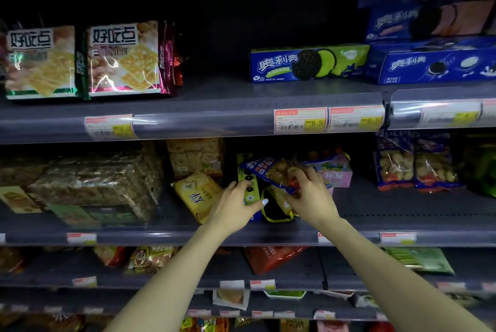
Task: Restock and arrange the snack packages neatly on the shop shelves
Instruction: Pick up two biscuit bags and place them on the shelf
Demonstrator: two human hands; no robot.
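The right hand [308,192] pinches a crinkly blue plastic biscuit bag [271,170], lifted over the middle shelf [402,213] near its front edge. The left hand [236,203] grips an upright blue-green cookie box [248,184]. Tidying is underway; next, probably, stand the bag beside the box.

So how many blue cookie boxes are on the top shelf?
3, all at the right: the green-cream box lies alone on the top shelf, the long blue box sits beside it, and the pink-cream box is stacked on that. A dim fourth may sit higher.
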